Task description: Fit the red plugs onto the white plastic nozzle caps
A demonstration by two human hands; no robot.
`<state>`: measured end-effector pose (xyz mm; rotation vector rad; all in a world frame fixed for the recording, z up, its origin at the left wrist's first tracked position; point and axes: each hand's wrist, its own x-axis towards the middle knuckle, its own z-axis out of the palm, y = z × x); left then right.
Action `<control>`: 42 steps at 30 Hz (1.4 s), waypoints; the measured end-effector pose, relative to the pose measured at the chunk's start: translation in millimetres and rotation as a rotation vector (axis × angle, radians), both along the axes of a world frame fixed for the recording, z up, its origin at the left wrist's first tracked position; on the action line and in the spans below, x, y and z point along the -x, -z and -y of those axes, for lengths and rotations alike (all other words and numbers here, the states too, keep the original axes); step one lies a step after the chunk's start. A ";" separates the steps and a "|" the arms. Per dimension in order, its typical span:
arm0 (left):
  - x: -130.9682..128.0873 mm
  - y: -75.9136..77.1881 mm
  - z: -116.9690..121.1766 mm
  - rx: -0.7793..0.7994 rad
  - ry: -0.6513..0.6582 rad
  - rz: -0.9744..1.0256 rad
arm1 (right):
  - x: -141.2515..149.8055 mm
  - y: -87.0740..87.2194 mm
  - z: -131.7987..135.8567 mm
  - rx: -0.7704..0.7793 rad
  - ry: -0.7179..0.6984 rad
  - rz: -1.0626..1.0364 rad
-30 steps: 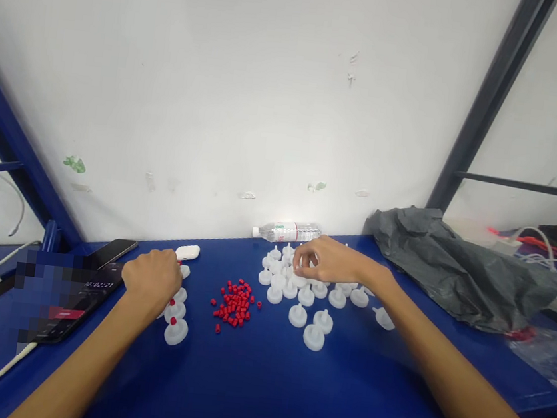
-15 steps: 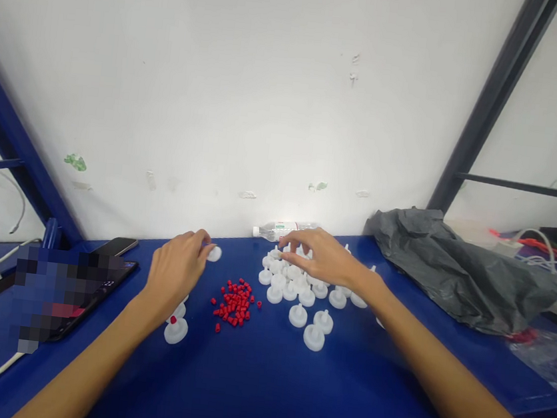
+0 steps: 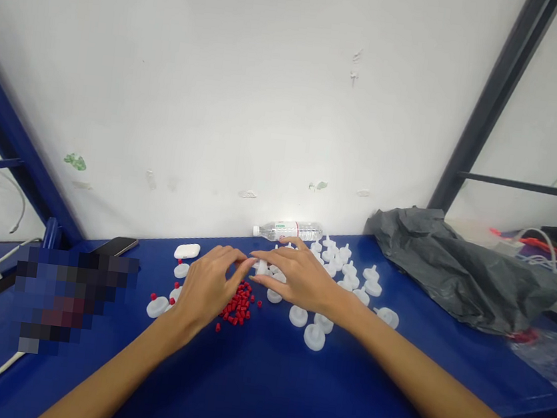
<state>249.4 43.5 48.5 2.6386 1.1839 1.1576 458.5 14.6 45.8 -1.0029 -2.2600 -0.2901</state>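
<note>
- Phone (image 3: 122,245): a pixelated patch hides most of it.
- Capped discs (image 3: 157,307): more are visible than half a second ago; the left arm covers some.
- Case (image 3: 186,251): it is again in view.
- Left hand (image 3: 206,288): it has moved to the right, and its fingertips pinch a white piece (image 3: 262,269), held between both hands, its shape mostly covered.
- Red caps (image 3: 239,308): partly behind the left hand.
- Right hand (image 3: 301,275): shifted leftward; fingers narrow around the piece, but I cannot tell if they grip.
- Discs (image 3: 314,337): several are hidden behind the right hand.
</note>
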 end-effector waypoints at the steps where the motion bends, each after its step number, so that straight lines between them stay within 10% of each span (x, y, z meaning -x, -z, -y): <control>1: 0.2 0.9 -0.5 -0.002 0.020 -0.034 | -1.6 0.6 -1.0 -0.007 -0.012 0.001; 12: 0.6 -0.2 7.4 0.110 0.158 -0.148 | -10.0 -0.6 -3.3 -0.069 -0.104 0.037; 18: -7.4 0.5 5.4 0.386 0.159 0.192 | -1.8 -5.1 -4.1 -0.273 -0.033 0.127; 25: 3.6 -8.1 -3.2 0.511 0.108 0.371 | -39.8 -5.3 -23.8 -0.328 0.333 0.055; 30: 14.1 -14.2 -7.7 0.041 -0.275 -0.271 | -51.0 -8.6 -24.7 -0.135 0.376 -0.099; 42: 22.9 6.6 -24.5 0.241 -0.222 -0.618 | -59.0 -11.1 -27.3 0.061 0.349 -0.023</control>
